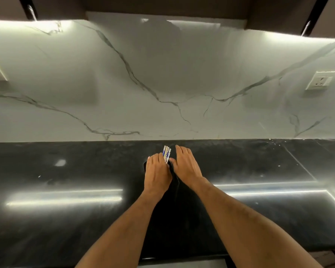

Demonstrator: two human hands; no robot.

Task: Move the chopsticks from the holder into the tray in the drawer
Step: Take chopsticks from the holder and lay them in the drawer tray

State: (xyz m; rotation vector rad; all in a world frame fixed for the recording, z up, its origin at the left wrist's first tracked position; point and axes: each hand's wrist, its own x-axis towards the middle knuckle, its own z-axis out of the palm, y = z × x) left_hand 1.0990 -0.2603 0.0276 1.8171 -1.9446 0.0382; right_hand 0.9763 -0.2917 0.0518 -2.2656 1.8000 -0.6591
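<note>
On the black counter (66, 219), left hand (157, 175) gripping upright chopsticks (166, 153), right hand (186, 163) flat, fingers straight.

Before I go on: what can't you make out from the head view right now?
- Holder: black on the black counter, mostly covered by the left hand.
- Chopsticks: only patterned tops show; count unclear.
- Right hand: contact with the holder can't be told.
- Drawer and tray: out of frame.
</note>
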